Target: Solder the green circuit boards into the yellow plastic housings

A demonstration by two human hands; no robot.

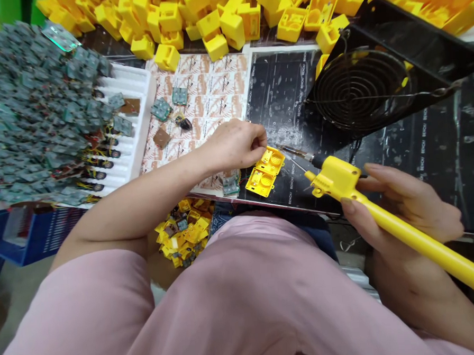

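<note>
My left hand (235,143) is closed in a pinch on the top edge of a small yellow plastic housing (265,172) that lies on the black mat (280,90). My right hand (401,206) grips a yellow-handled soldering iron (340,180). Its metal tip (289,150) points left and ends just right of the housing, close to my left fingers. A small green circuit board (230,184) with wires lies just left of the housing at the table's front edge.
A white tray (137,92) heaped with green circuit boards (35,108) stands at the left. Yellow housings (213,20) are piled along the back. A black fan (359,89) sits at the right. More yellow parts (184,230) lie below the table edge, beside a blue crate (29,236).
</note>
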